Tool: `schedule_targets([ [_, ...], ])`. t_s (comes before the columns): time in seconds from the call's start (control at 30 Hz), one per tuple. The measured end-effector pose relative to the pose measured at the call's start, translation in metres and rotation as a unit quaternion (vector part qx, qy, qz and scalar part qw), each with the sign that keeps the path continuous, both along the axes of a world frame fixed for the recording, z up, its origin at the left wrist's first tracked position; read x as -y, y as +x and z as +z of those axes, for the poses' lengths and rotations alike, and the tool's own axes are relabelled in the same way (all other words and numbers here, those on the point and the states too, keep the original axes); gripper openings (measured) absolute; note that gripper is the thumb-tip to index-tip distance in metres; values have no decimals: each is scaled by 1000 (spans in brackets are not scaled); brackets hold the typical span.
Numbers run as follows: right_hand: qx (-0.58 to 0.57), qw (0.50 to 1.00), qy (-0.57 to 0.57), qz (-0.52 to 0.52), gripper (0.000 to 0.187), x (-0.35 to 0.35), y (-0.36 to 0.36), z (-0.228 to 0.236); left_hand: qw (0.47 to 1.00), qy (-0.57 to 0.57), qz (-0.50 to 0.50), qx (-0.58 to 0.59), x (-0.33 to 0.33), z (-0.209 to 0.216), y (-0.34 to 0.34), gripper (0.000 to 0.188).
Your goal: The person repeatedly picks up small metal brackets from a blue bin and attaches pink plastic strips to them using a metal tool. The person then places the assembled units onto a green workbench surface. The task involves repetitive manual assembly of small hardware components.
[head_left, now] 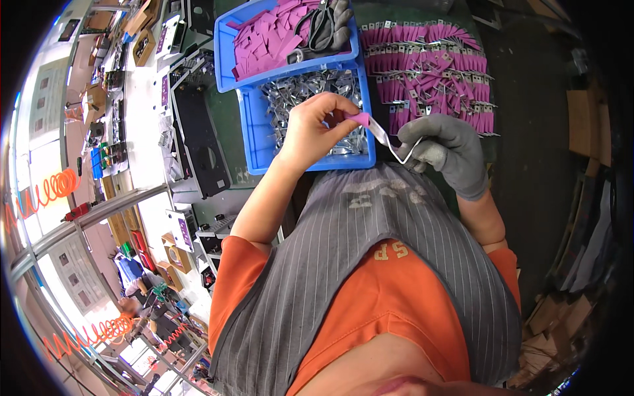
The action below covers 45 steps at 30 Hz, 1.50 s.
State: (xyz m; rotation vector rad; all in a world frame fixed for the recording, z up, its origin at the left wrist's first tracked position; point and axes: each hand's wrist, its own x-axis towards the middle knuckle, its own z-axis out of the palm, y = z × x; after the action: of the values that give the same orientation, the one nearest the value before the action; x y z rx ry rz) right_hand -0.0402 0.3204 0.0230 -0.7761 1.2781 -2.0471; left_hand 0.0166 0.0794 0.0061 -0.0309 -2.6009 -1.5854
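My bare left hand (313, 130) pinches a small purple sleeve (360, 119) between thumb and fingers. The sleeve sits at one end of a bent metal strip (380, 134). At the strip's other, hooked end, my right hand (450, 150) in a grey glove grips it with closed fingers. Both hands are in front of a blue bin (310, 164) filled with loose metal strips (281, 99). Behind it, a second blue bin (228, 82) holds loose purple sleeves (267, 39). How far the sleeve covers the strip is partly hidden by my fingers.
Several rows of purple-sleeved metal strips (429, 63) lie on the dark green table at the right. A dark-handled hand tool (321, 30) and a grey glove (341, 25) rest on the far bin. Black panels (198, 132) stand left; cardboard (558, 336) lies lower right.
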Motion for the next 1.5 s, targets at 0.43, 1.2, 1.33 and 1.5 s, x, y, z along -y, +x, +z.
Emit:
schedule_targets([
  [0.43, -47, 988, 143, 35, 31, 25, -5, -51, 983, -46, -174, 31, -13, 0, 25, 19],
  [1.2, -105, 960, 233, -112, 29, 24, -5, -104, 911, -279, 144, 267, 117, -94, 50, 20],
  [1.33, -129, 966, 217, -61, 30, 40, 5, -100, 946, 184, 212, 164, 97, -64, 39, 12],
  [1.5, 3, 995, 93, 36, 44, 59, 11, -93, 872, 428, 162, 175, 53, -49, 33, 11],
])
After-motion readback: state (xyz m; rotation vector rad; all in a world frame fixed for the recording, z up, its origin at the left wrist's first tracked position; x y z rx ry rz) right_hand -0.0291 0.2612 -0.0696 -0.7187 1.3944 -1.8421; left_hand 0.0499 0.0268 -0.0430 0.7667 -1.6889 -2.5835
